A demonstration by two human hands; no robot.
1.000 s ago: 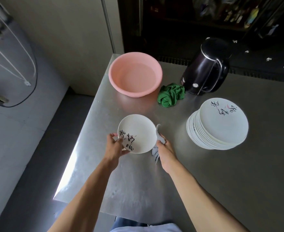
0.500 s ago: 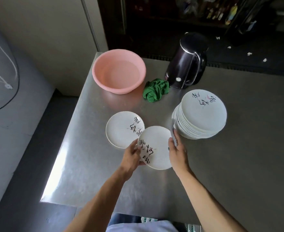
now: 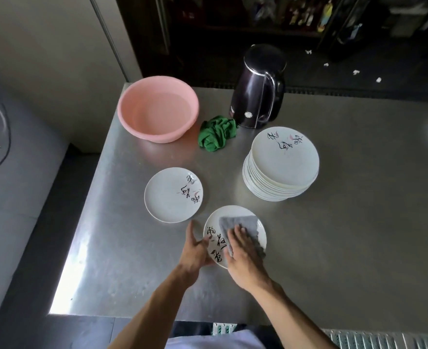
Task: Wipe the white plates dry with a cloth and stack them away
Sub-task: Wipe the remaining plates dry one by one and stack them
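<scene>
Wiping step, by the look of it. Right hand (image 3: 243, 255) laid flat with fingers straight, pressing the grey cloth (image 3: 240, 222) down on the face of the plate (image 3: 233, 210), curled round nothing. Left hand (image 3: 195, 250) pinching the rim opposite the cloth, one digit splayed free above. Cannot tell how far the fingers reach underneath, nor whether the plate rests on the steel table (image 3: 333, 235) or hangs just above it.

To do it well:
- Press evenly through the flat fingers and sweep in circles from the middle out to the rim.
- Turn the plate a little at a time with the pinching hand, so no wedge gets missed.
- Shift the pinch afterwards to dry the patch beneath it.
- Probably flip the plate for the underside before setting it down.
- Mind a wet glaze slipping out of so small a pinch.

White, round and shallow, with black brush lettering and a faint pink mark down the side nearest the pinch. Cloth covering the middle and the far side from it.

Just beyond the pinching hand, a second plate (image 3: 167, 197) of the same pattern lying alone. Well beyond the pressing hand, a tall stack (image 3: 281, 162) of the same plates. Farther off, a green cloth (image 3: 216, 136), a pink basin (image 3: 157, 133) and a dark kettle (image 3: 257, 96).
</scene>
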